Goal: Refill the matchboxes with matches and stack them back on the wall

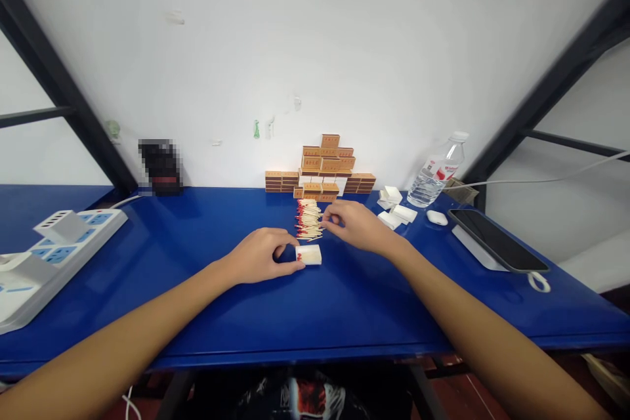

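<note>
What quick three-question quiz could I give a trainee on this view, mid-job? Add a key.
1. Which hand has its thumb and a finger at the small white tray?
2. True or false: the water bottle is left of the matchbox stack in the picture.
3. Fill in: the loose matches have ____ heads.

Key:
1. The left hand.
2. False; it is to the right.
3. Red.

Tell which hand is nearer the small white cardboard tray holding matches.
Left. The left hand holds the tray; the right hand is farther forward, at the red-tipped wooden matchstick pile.
</note>
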Demonstrator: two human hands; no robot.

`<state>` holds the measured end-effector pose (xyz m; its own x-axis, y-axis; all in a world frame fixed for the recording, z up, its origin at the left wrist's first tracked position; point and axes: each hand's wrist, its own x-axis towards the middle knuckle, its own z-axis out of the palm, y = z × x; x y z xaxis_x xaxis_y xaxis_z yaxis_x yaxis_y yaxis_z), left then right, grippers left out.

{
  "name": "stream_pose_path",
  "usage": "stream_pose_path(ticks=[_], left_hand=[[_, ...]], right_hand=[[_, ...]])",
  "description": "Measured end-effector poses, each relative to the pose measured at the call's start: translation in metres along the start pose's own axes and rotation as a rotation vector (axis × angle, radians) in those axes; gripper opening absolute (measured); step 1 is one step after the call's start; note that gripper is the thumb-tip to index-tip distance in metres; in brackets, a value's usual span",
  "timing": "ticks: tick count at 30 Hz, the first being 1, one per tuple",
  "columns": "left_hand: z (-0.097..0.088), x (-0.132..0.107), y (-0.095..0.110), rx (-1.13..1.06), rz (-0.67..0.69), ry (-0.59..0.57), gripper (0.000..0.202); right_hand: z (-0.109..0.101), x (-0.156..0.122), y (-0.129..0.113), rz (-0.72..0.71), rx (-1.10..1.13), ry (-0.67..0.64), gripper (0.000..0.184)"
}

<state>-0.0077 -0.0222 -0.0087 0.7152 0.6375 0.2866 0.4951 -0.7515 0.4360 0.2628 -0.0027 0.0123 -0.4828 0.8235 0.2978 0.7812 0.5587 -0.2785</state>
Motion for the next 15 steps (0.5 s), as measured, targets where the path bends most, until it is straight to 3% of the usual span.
stream_pose_path(ticks=[6, 12, 15], left_hand=[[0.000, 0.000, 0.003, -0.017, -0.018, -0.007, 0.036], [-0.001, 0.000, 0.004, -0.021, -0.035, 0.029, 0.038], [-0.002, 0.000, 0.003, -0.002, -0.016, -0.027, 0.035]], right_hand=[[0.010, 0.000, 0.002, -0.131, 0.092, -0.117, 0.003], [0.018, 0.000, 0.002, -0.108, 0.112, -0.137, 0.004], [0.018, 0.000, 0.001, -0.097, 0.103, -0.130, 0.004]])
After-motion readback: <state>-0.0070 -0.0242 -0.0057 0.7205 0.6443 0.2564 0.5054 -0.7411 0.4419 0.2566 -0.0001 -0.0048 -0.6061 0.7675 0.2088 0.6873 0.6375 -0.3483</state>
